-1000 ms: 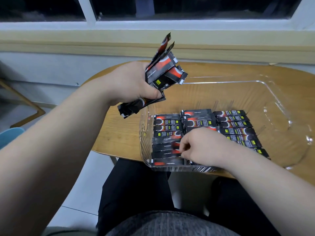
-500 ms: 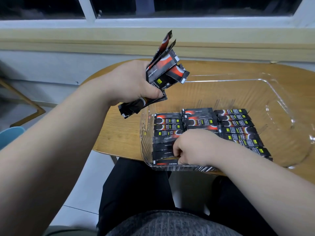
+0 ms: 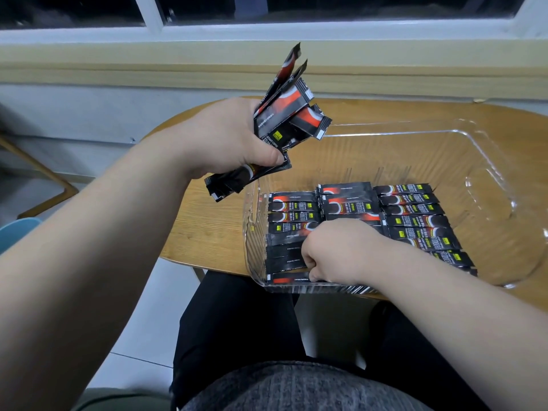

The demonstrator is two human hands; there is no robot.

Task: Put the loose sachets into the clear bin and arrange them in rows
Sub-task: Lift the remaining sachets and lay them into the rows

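The right hand [image 3: 341, 250] has slid left over the sachet rows [image 3: 409, 209] in the clear bin [image 3: 444, 131], fingers curled, grip unclear, likely squaring them; the left hand [image 3: 225, 137] still clutches the loose bundle [image 3: 284, 114].

Your right hand [image 3: 335, 250] is covering the near end of the middle row of sachets [image 3: 347, 200] in the clear bin [image 3: 444, 132], and its curled fingertips are tucking out of sight. Your left hand [image 3: 225, 137] is hiding the middle of the sachet bundle [image 3: 284, 114]. The frame is cutting off the right end of the surface [image 3: 207, 226].
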